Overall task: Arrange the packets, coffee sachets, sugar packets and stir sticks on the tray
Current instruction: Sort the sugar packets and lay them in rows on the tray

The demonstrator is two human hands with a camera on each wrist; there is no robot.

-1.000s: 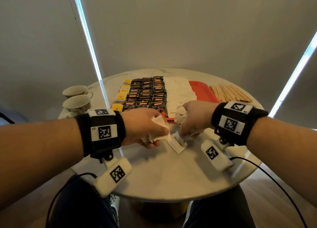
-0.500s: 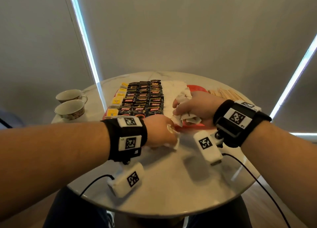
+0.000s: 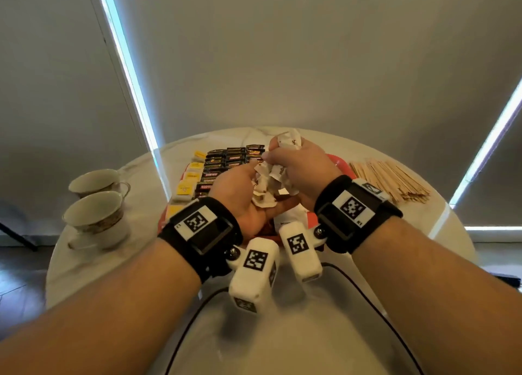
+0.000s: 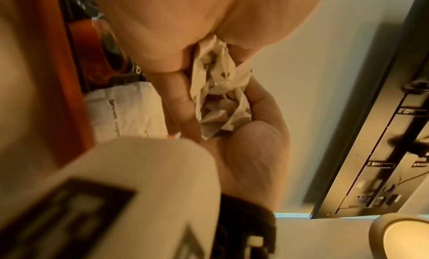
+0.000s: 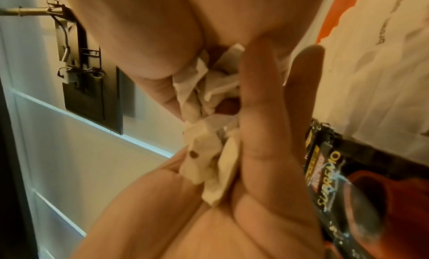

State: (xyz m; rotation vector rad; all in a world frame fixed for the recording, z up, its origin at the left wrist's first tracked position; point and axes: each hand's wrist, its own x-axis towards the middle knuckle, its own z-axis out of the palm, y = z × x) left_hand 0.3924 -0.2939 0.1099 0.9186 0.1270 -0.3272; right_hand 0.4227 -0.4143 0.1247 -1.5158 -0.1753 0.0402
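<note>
Both hands meet over the near half of the tray, sharing one loose bunch of white sugar packets. The right hand is curled over the top of the bunch, its fingertips pinching packets that stick out at its 12 o'clock. The left hand lies palm up beneath, fingers straight in the right wrist view, cradling the lower packets rather than clenching them.

These packets look light, thin and limp. They crumple and fan in every direction, so I judge they will slip out singly unless the bunch is squared first. The best hold is probably across the flat faces near the middle, thumb on one side and fingers on the other, since a pinched corner would only fold.

Outward from the hands, more white packets lie on the red tray directly below. At 11 o'clock of the hands stand rows of dark coffee sachets, with yellow packets beyond them at 10 o'clock. The wooden stir sticks lie off the tray on the table at 3 o'clock, and two cups sit at 9 o'clock.
</note>
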